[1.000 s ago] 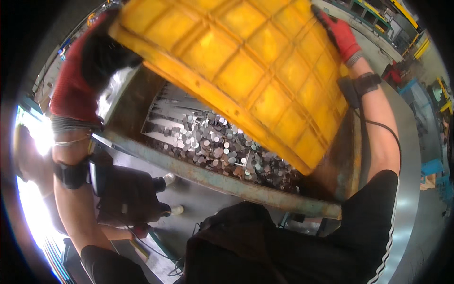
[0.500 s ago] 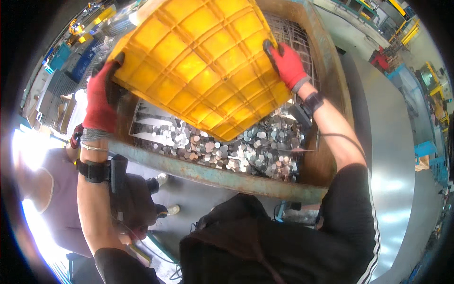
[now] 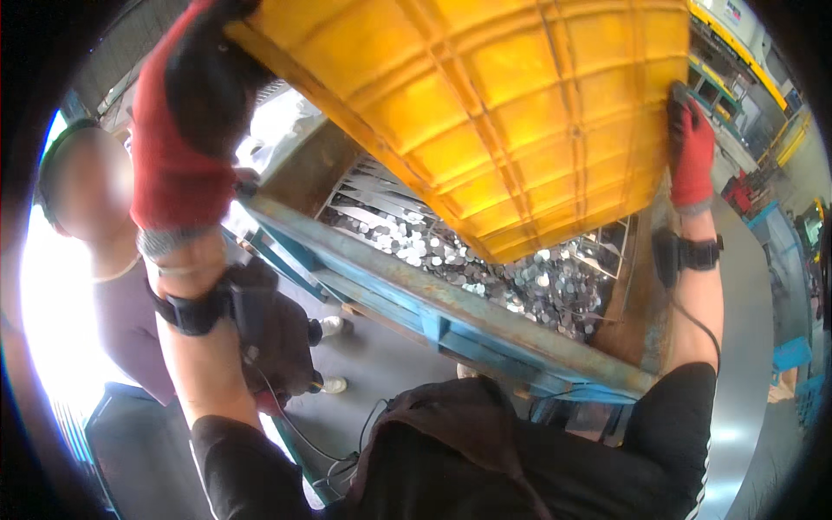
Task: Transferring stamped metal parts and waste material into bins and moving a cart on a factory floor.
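Gripped at two opposite sides, a bright yellow plastic crate with a square-ribbed underside (image 3: 520,121) hangs tilted above a rust-streaked blue metal bin (image 3: 451,303), its bottom turned toward the wearer. The left hand, in a red knit glove with a black coated palm (image 3: 204,100), grasps the crate's upper left edge, its fingertips lost near the dark rim of the view. The right hand, in a matching red and black glove (image 3: 692,152), clasps the right edge. The crate's lowest corner points down over a spread of small, round, silver-grey metal discs (image 3: 529,286) inside the bin; whether it touches them cannot be told. Long, pale metal strips (image 3: 377,204) lie beside the discs, toward the bin's left end. Black straps bearing small dark devices circle both wrists, the left strap (image 3: 191,316) and the right strap (image 3: 696,254) alike. At left, near the bin, stands a co-worker in a dull purple top (image 3: 130,303) and white shoes (image 3: 333,383). Light blue plastic containers (image 3: 791,354) sit at far right.
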`<state>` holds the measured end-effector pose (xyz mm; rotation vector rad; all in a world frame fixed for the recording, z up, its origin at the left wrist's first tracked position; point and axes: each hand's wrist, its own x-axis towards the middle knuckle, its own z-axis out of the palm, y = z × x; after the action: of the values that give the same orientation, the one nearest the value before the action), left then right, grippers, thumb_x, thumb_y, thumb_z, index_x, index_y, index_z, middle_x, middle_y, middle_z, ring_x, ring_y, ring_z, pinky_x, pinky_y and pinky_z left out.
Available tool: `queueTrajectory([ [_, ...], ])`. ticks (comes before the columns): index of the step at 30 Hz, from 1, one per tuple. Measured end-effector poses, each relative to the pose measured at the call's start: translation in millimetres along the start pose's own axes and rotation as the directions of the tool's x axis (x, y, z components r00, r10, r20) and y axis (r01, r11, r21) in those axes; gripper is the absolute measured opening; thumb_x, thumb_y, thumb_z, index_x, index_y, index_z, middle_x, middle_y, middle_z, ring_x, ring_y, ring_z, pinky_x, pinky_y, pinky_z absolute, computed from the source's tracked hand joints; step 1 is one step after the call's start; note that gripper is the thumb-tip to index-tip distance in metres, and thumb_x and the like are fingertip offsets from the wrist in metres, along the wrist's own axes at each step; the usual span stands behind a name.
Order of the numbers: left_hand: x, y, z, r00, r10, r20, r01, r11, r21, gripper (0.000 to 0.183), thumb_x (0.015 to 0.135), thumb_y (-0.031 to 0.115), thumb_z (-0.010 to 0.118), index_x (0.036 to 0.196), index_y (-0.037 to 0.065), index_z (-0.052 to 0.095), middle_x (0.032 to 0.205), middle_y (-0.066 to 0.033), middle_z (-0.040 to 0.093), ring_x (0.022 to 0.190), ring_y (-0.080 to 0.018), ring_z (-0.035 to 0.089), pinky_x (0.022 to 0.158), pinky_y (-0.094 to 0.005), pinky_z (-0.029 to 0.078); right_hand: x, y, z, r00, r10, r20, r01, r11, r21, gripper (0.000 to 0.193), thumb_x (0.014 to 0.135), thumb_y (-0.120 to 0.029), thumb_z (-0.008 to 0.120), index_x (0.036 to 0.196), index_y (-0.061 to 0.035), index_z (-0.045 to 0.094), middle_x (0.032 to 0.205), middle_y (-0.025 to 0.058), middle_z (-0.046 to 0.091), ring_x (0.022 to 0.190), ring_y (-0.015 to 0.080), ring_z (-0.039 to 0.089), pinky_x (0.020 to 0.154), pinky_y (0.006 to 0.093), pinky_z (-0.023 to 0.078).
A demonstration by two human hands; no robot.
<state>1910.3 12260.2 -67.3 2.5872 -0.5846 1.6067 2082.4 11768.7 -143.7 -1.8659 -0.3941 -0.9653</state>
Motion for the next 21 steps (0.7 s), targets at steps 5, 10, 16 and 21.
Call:
queueTrajectory([
  [5,-92,34,-24,0.949,-0.269,-0.164,0.254,0.961,-0.106,0.007,0.080,-0.003,0.061,0.085,-0.001,0.058,0.083,-0.0173,0.062,0.075,-0.0345,0.059,0.069,-0.0342,0.048,-66,-61,-49,0.999,-0.026,-0.034,0.021,0.989,-0.146,0.048,0.087,-0.023,0.061,0.125,0.0054,0.052,0.111,0.0173,0.064,0.099,0.0190,0.061,0.085,0.0304,0.047],
  [10,-206,31,-25,0.931,-0.340,-0.133,0.250,0.859,-0.446,0.013,0.075,-0.009,0.057,0.084,0.001,0.057,0.091,-0.0136,0.060,0.080,-0.0245,0.060,0.066,-0.0317,0.047,-182,-164,-24,0.980,0.008,0.197,0.069,0.922,-0.381,0.043,0.065,-0.012,0.072,0.103,0.0002,0.058,0.089,0.0170,0.062,0.085,0.0334,0.061,0.076,0.0395,0.049],
  [16,-302,47,-50,0.854,-0.504,0.130,0.466,0.627,-0.624,0.014,0.090,0.013,0.051,0.079,0.004,0.052,0.096,-0.0075,0.062,0.090,-0.0213,0.059,0.080,-0.0340,0.049,-273,-154,-48,0.841,-0.238,0.487,0.444,0.818,-0.366,0.047,0.057,-0.036,0.080,0.087,-0.0069,0.060,0.084,0.0123,0.057,0.080,0.0339,0.057,0.067,0.0432,0.046],
  [21,-267,130,-84,0.451,-0.728,0.516,0.270,-0.440,-0.857,0.050,0.098,0.041,0.036,0.128,0.004,0.051,0.129,-0.0051,0.054,0.115,-0.0209,0.053,0.098,-0.0363,0.042,-324,-146,-68,0.685,-0.202,0.700,0.485,0.843,-0.232,0.041,0.064,-0.036,0.078,0.088,-0.0076,0.061,0.085,0.0125,0.057,0.080,0.0336,0.057,0.067,0.0437,0.047],
])
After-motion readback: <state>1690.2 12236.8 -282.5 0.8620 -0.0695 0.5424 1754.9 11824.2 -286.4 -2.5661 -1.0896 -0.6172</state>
